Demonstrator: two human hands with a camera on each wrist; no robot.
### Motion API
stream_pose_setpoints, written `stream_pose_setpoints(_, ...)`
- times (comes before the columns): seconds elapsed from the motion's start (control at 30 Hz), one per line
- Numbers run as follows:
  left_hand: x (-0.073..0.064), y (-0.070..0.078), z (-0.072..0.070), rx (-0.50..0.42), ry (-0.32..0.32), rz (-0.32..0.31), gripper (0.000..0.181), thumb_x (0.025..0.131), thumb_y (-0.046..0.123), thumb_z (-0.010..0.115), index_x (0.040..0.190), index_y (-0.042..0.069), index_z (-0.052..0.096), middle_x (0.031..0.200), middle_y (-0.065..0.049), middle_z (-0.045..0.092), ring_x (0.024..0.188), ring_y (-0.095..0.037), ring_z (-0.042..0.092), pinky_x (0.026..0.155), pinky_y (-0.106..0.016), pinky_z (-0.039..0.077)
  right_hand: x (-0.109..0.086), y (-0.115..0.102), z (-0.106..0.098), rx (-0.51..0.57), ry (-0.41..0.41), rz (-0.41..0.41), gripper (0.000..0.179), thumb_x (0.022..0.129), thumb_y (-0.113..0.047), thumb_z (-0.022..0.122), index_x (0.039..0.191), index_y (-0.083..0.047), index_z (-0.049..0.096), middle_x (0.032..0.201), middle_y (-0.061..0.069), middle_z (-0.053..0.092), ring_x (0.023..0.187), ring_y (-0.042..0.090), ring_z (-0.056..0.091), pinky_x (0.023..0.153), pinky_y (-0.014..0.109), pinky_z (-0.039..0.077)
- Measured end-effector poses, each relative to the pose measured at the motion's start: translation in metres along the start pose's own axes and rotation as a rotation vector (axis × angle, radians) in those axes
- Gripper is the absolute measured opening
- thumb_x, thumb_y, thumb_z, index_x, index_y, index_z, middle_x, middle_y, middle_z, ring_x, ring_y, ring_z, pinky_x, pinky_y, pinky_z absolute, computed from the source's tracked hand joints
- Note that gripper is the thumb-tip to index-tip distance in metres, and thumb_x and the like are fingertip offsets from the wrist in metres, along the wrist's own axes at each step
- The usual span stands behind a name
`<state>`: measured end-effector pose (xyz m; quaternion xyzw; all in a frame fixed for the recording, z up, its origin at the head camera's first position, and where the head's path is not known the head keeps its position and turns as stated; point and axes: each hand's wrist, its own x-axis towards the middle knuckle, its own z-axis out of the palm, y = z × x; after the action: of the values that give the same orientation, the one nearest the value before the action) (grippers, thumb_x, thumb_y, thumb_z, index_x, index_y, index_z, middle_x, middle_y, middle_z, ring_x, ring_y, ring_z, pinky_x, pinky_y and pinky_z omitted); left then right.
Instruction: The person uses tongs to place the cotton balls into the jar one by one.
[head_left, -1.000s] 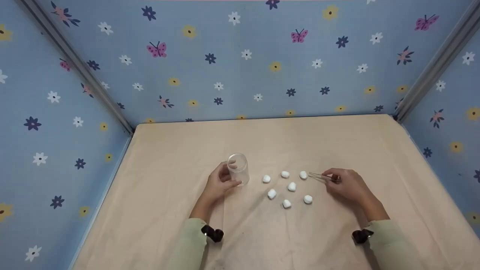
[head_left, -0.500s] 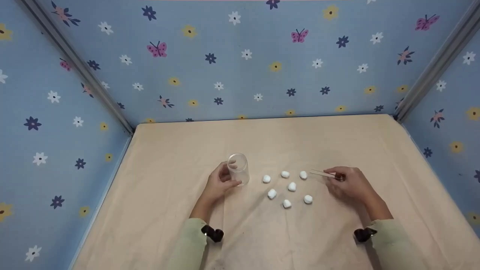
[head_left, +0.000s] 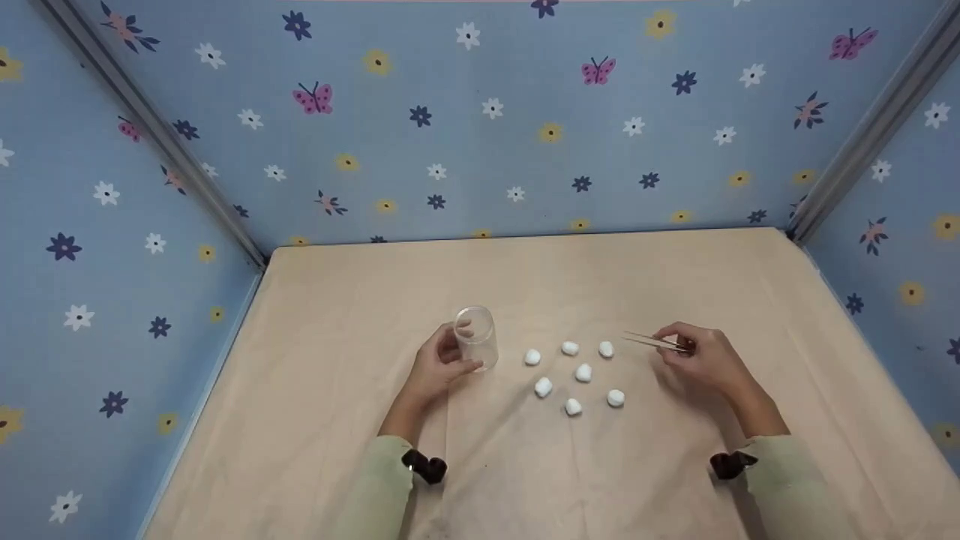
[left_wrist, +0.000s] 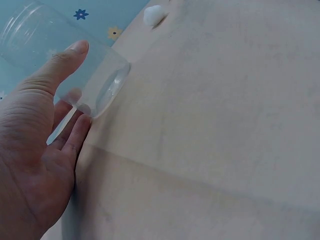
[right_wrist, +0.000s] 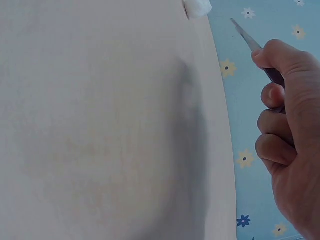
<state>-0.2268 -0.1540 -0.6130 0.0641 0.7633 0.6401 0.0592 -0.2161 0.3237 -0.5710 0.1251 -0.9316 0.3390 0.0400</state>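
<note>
1. Looking forward and down onto a beige surface (head_left: 360,300), lightly creased and darkened by soft shadows under both arms.
2. Closed off at the rear by a blue back panel (head_left: 480,150) printed with flowers and butterflies, and flanked by matching side panels (head_left: 112,360).
3. Framed at both rear corners by grey posts (head_left: 163,146).
4. Strewn near the middle of the surface with seven white balls (head_left: 583,373), lying apart from one another.
5. Grasping a clear cup (head_left: 478,346) mouth-up in the left hand (head_left: 437,365), just left of the balls; hard to tell whether lifted or resting.
6. Pinching tweezers (right_wrist: 248,40) in the right hand (head_left: 701,360), right of the balls, with parted tips near the closest ball but not touching.
7. Wearing pale green sleeves (head_left: 379,480) and black devices (head_left: 424,466) at both wrists.
</note>
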Motion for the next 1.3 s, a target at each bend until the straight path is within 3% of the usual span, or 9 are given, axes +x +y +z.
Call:
stream_pose_setpoints(0.47, 0.0, -0.001, 0.001, -0.002, -0.001, -0.005, 0.072, 0.095, 0.0, 0.086, 0.16, 0.007, 0.056, 0.149, -0.025, 0.068, 0.139, -0.042, 0.071, 0.117, -0.051, 0.062, 0.005, -0.006, 0.009, 0.023, 0.0, -0.016, 0.019, 0.097, -0.001, 0.08, 0.113, -0.01, 0.083, 0.085, 0.005, 0.069, 0.078, 0.011, 0.054, 0.071, 0.022, 0.044)
stream_pose_setpoints(0.8, 0.0, 0.0, 0.0, -0.018, -0.008, 0.011, 0.073, 0.095, -0.002, 0.086, 0.161, 0.005, 0.055, 0.147, -0.025, 0.067, 0.137, -0.041, 0.072, 0.114, -0.043, 0.063, 0.011, -0.01, 0.02, 0.034, -0.024, -0.035, 0.017, 0.097, -0.002, 0.08, 0.111, -0.01, 0.083, 0.084, 0.004, 0.07, 0.076, 0.01, 0.054, 0.069, 0.023, 0.044)
stream_pose_setpoints(1.1, 0.001, -0.002, 0.0, -0.002, -0.02, 0.018, 0.068, 0.096, 0.0, 0.085, 0.157, 0.004, 0.057, 0.146, -0.026, 0.068, 0.139, -0.045, 0.071, 0.118, -0.05, 0.061, 0.012, -0.006, 0.024, 0.058, -0.045, -0.037, 0.015, 0.097, -0.004, 0.081, 0.11, -0.009, 0.083, 0.078, 0.002, 0.066, 0.07, 0.008, 0.05, 0.064, 0.023, 0.042)
stream_pose_setpoints(1.3, 0.002, -0.002, 0.0, 0.007, -0.009, 0.006, 0.069, 0.095, -0.001, 0.086, 0.157, 0.005, 0.057, 0.146, -0.025, 0.068, 0.138, -0.042, 0.071, 0.117, -0.047, 0.061, 0.011, -0.003, 0.026, 0.056, -0.05, -0.021, 0.016, 0.096, -0.002, 0.08, 0.109, -0.01, 0.083, 0.078, 0.001, 0.066, 0.069, 0.009, 0.051, 0.064, 0.023, 0.042)
